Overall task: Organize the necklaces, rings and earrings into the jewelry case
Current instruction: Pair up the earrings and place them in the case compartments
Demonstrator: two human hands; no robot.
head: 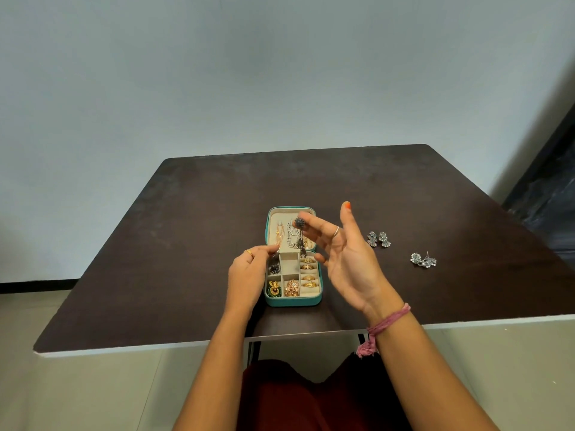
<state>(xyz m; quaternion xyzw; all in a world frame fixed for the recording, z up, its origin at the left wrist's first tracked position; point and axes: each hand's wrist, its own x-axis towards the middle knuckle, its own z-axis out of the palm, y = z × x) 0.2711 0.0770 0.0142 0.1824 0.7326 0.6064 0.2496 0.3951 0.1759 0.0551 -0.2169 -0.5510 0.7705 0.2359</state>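
Observation:
An open teal jewelry case (321, 289) lies mid-table. Necklaces (291, 234) hang in its lid. Gold rings (308, 269) fill the right slots of the base, and earrings (274, 288) lie in its left compartments. My right hand (348, 256) is raised over the case with the palm turned left, and its fingertips pinch a dark silver dangling earring (299, 223). My left hand (249, 272) rests at the case's left edge, its fingertips pinched together by the lid hinge; what they hold is too small to tell.
Two pairs of silver earrings lie loose on the dark table (186, 244), one pair (378, 238) just right of my right hand, another (423, 260) farther right. A wall stands behind the table. The table's front edge is near my lap.

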